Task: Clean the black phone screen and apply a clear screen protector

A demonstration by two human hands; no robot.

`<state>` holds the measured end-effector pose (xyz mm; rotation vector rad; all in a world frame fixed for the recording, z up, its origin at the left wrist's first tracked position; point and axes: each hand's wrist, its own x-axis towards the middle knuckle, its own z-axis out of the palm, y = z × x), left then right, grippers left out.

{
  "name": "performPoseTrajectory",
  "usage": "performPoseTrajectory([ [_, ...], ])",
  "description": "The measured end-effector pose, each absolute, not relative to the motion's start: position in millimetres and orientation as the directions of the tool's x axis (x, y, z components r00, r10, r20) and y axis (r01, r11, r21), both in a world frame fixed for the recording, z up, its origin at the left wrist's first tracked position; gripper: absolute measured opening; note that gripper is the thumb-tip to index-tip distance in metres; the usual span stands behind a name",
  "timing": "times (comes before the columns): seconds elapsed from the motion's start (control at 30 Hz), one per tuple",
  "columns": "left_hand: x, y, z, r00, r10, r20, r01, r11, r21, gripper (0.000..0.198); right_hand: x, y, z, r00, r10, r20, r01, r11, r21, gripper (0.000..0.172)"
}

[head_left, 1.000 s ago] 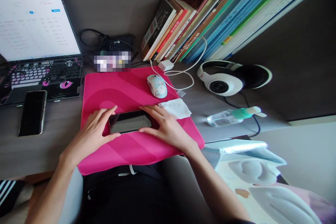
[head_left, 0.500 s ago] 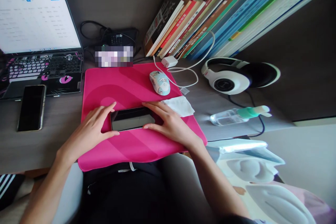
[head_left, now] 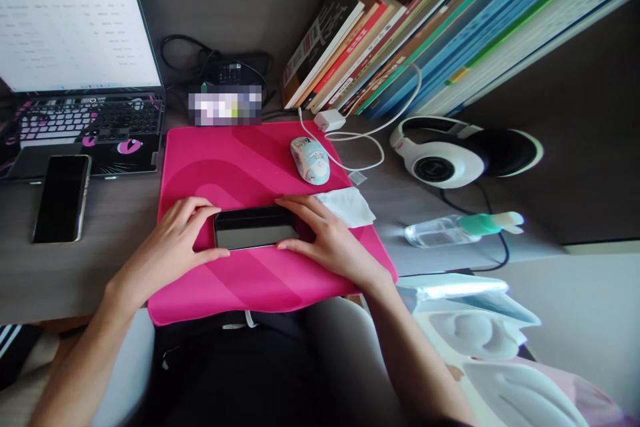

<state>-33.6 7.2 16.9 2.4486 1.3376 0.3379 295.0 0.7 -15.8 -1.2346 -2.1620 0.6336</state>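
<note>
Your left hand [head_left: 175,237] and right hand [head_left: 327,237] are spreading around opposite ends of the glossy black rectangular phone [head_left: 256,227], which is lying flat on the bright pink mat [head_left: 225,163]; whether they're gripping, I can't tell. You're probably handling something light, stiff, slick and breakable, best held by its long edges.

The left hand [head_left: 173,237] and right hand [head_left: 330,237] are bare, with slim fingers [head_left: 302,209] that taper toward the tips. The forearms [head_left: 95,340] are uncovered too, slender and narrowing at the wrists. A dark sleeve edge [head_left: 453,423] shows at the bottom, by the right arm. Plain black cloth [head_left: 250,373] covers the middle of the body, with a short white cord [head_left: 249,318] at its far edge. Grey cloth [head_left: 340,323] flanks it, paler on the left.
</note>
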Motion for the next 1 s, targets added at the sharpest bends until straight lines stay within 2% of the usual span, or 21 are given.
performPoseTrajectory([
  [0.23, -32.0, 6.1, 18.4, 0.555, 0.829, 0.069, 0.758, -0.538, 0.369, 0.061, 293.4, 0.4, -14.4, -0.420, 0.874, 0.246, 0.621, 0.474, -0.625, 0.065],
  [0.63, -33.1, 7.1, 17.4, 0.548, 0.834, 0.063, 0.747, -0.523, 0.410, 0.063, 294.0, 0.2, -16.6, -0.408, 0.880, 0.244, 0.625, 0.464, -0.628, 0.067],
  [1.0, -36.8, 9.6, 18.1, 0.557, 0.831, 0.018, 0.763, -0.520, 0.384, 0.076, 293.8, -0.4, -14.9, -0.416, 0.877, 0.239, 0.626, 0.467, -0.624, 0.068],
])
